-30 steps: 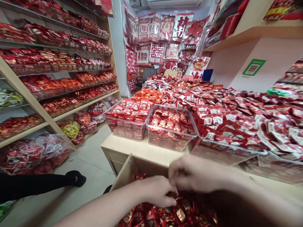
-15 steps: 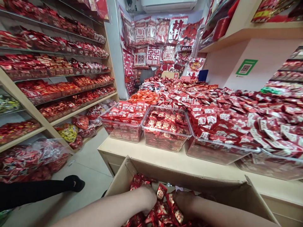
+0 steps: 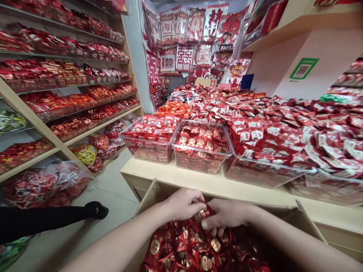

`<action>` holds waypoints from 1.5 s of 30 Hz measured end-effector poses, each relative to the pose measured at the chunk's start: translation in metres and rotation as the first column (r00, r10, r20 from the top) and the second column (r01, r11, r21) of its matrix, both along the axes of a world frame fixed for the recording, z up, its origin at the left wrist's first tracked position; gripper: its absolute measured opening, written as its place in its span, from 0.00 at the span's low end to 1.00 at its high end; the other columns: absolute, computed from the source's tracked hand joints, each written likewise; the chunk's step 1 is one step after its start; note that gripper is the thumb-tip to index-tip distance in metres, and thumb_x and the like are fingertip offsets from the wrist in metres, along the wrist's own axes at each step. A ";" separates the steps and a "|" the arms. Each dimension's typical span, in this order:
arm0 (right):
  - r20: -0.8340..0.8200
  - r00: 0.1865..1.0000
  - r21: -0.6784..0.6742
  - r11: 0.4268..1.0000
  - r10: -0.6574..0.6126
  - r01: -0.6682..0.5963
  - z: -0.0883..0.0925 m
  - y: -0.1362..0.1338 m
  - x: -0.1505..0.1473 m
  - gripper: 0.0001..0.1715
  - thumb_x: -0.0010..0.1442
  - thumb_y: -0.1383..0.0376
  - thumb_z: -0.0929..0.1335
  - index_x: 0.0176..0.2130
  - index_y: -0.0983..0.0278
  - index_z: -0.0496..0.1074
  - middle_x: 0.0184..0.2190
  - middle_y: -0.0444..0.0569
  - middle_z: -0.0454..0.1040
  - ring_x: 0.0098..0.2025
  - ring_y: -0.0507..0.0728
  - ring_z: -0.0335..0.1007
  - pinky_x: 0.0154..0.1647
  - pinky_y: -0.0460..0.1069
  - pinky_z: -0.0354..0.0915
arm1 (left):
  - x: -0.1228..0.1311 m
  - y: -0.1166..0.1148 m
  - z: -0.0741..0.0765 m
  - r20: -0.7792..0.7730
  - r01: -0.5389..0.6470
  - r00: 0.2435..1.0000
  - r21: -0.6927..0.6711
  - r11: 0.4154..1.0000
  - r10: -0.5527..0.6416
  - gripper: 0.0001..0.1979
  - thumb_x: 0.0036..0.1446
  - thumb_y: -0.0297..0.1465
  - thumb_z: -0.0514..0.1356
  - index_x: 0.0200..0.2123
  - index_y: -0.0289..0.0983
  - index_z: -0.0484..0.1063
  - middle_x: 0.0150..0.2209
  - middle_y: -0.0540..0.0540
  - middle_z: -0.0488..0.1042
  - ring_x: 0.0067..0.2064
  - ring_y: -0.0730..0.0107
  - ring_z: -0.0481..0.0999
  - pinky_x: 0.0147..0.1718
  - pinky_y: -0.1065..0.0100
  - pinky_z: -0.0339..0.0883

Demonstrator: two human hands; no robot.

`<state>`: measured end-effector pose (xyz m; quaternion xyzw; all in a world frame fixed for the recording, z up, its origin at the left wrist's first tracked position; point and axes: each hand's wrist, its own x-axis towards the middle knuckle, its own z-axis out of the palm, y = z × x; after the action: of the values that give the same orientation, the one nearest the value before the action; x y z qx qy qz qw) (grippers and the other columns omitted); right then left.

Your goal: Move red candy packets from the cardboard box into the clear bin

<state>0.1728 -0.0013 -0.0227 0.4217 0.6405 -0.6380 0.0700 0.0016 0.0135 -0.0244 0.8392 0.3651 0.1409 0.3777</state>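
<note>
A cardboard box (image 3: 307,223) sits right below me, full of small red and gold wrapped candies (image 3: 195,247). My left hand (image 3: 183,203) and my right hand (image 3: 227,213) meet over the box's far side. Both are closed around a shared heap of the candies, scooped up between them. On the counter just beyond stands a clear plastic bin (image 3: 202,145) filled with the same kind of red candies.
A second clear bin (image 3: 149,138) stands left of the first, and larger bins (image 3: 266,172) heaped with red packets cover the counter (image 3: 198,183) to the right. Shelves (image 3: 68,94) of red goods line the left wall. A person's black-clad leg (image 3: 51,219) stretches across the floor at left.
Both hands plunged into the box half a second ago. Now they have come up with a heap of candies gathered between them.
</note>
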 end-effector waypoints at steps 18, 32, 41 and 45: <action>-0.432 0.778 0.099 0.833 -0.456 0.544 0.040 0.004 0.008 0.18 0.53 0.55 0.63 0.31 0.69 0.65 0.22 0.44 0.69 0.22 0.46 0.66 0.25 0.43 0.64 | 0.004 0.008 0.014 0.606 -0.041 0.692 -0.510 0.859 0.393 0.17 0.43 0.29 0.62 0.37 0.33 0.63 0.29 0.48 0.71 0.31 0.75 0.72 0.31 0.73 0.65; -0.577 0.610 0.162 0.656 -0.543 0.737 0.025 0.002 -0.004 0.19 0.46 0.58 0.68 0.35 0.65 0.61 0.26 0.44 0.70 0.26 0.49 0.66 0.26 0.46 0.65 | 0.005 0.005 0.012 0.595 -0.176 0.681 -0.434 0.883 0.428 0.15 0.49 0.32 0.58 0.39 0.36 0.59 0.21 0.55 0.65 0.21 0.80 0.66 0.21 0.76 0.62; -0.709 0.442 0.084 0.556 -0.550 0.827 0.026 -0.005 -0.015 0.28 0.47 0.61 0.69 0.42 0.61 0.50 0.27 0.43 0.70 0.26 0.50 0.68 0.29 0.47 0.66 | 0.005 0.000 0.014 0.662 -0.175 0.619 -0.409 0.896 0.423 0.15 0.50 0.32 0.56 0.41 0.36 0.57 0.22 0.54 0.66 0.21 0.80 0.67 0.23 0.75 0.61; -0.722 0.463 0.203 0.482 -0.515 0.852 0.036 -0.002 -0.011 0.27 0.48 0.60 0.68 0.42 0.60 0.49 0.29 0.46 0.69 0.29 0.52 0.68 0.29 0.48 0.65 | 0.004 -0.001 0.014 0.684 -0.161 0.582 -0.433 0.887 0.440 0.15 0.53 0.35 0.52 0.43 0.36 0.55 0.23 0.51 0.68 0.22 0.77 0.69 0.21 0.75 0.60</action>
<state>0.1616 -0.0032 0.0130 0.4406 0.5397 -0.4897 -0.5242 0.0054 0.0129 -0.0101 0.5488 0.3264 0.4838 0.5985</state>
